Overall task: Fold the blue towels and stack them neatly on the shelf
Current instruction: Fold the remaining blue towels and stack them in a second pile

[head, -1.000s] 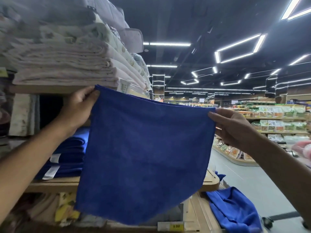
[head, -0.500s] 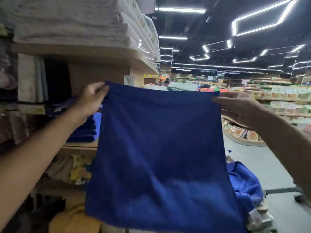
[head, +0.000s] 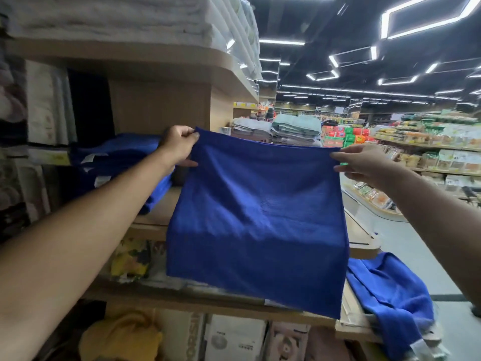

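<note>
Squarely in the middle, the towel (head: 257,217) hung flat and spread in the air, just in front of the shelf (head: 153,220). The left hand (head: 178,147) pinched its top left corner, thumb and curled fingers closed on the cloth. The right hand (head: 361,162) held the top right corner between thumb and fingers, the remaining fingers nearly straight. The towel's bottom edge hung lower at the right.

Just left of it, behind the left wrist, a stack (head: 117,162) of folded blue towels lay on the shelf, white tags showing. At the lower right a heap (head: 390,295) of loose blue cloth, probably more towels, draped off the corner of a ledge (head: 234,308). White towels (head: 117,14) filled the top shelf (head: 130,53). Farther off sat grey and green folded piles (head: 294,128), with grocery racks (head: 426,152) at the far right.
</note>
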